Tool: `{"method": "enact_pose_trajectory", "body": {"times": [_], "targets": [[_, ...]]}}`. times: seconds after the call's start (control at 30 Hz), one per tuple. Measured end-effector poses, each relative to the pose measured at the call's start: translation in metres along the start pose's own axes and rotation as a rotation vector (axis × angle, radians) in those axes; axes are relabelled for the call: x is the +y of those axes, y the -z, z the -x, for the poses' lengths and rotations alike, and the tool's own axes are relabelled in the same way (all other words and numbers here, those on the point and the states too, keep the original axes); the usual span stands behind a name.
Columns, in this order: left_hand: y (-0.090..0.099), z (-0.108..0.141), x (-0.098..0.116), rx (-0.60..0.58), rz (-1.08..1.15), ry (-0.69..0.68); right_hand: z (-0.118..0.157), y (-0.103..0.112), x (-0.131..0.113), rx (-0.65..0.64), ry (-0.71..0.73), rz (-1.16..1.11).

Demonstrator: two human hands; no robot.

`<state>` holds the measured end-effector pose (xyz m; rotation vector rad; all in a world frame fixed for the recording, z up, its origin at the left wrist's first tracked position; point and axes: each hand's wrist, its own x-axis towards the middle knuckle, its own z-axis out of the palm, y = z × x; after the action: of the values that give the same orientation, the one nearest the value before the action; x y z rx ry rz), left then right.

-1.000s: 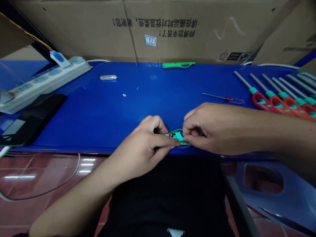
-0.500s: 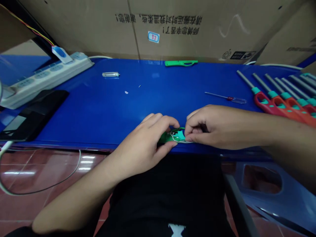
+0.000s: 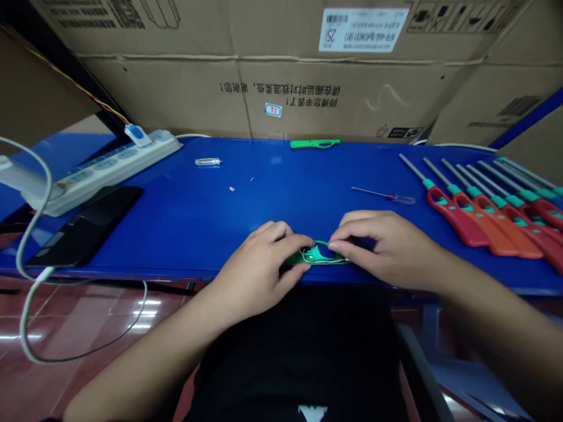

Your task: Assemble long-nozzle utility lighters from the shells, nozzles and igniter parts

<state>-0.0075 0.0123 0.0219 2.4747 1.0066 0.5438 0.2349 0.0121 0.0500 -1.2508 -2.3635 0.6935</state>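
A green lighter casing half [image 3: 294, 258] lies at the near edge of the blue table, its hollow side up. Inside it sit a teal trigger [image 3: 313, 254] and a thin white wire [image 3: 323, 261] along the near side. My left hand [image 3: 261, 269] is closed round the casing's left end, thumb on the near side and fingers on the far side. The thumb and forefinger of my right hand [image 3: 382, 246] pinch the right end, where the wire runs. Whether they hold wire, casing or both is hidden by the fingertips.
Several red and orange gas lighters [image 3: 477, 220] lie at the right beside a screwdriver [image 3: 389, 196]. Another green casing half [image 3: 312, 143] is by the cardboard box [image 3: 176, 97]. A clear tube [image 3: 208, 162], a power strip [image 3: 114, 170] and a black phone [image 3: 85, 225] lie to the left.
The camera view has tilted up, showing more of the box. My right hand's fingers have shifted towards the casing's right end and spread slightly, and the teal trigger sits lower in the casing.
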Motion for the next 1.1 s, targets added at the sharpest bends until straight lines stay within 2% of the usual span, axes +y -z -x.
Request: {"method": "enact_pose_trajectory", "body": {"times": [0.1,0.27,0.43,0.63,0.93,1.1], "targets": [[0.004,0.002,0.002,0.01,-0.04,-0.01,0.023,-0.011,0.0,0.222,0.06,0.126],[0.01,0.012,-0.001,0.075,-0.029,-0.041,0.046,-0.036,-0.001,0.297,0.097,0.24],[0.008,0.017,-0.01,0.135,-0.018,-0.03,0.038,-0.046,0.001,0.4,0.115,0.273],[0.003,0.016,-0.012,0.123,-0.034,-0.012,0.027,-0.043,0.002,0.335,0.129,0.251],[-0.004,0.001,0.004,0.111,-0.055,-0.046,0.027,-0.048,0.006,0.35,0.142,0.189],[-0.011,-0.006,0.004,0.13,-0.037,-0.05,0.027,-0.047,0.006,0.354,0.131,0.168]]}}
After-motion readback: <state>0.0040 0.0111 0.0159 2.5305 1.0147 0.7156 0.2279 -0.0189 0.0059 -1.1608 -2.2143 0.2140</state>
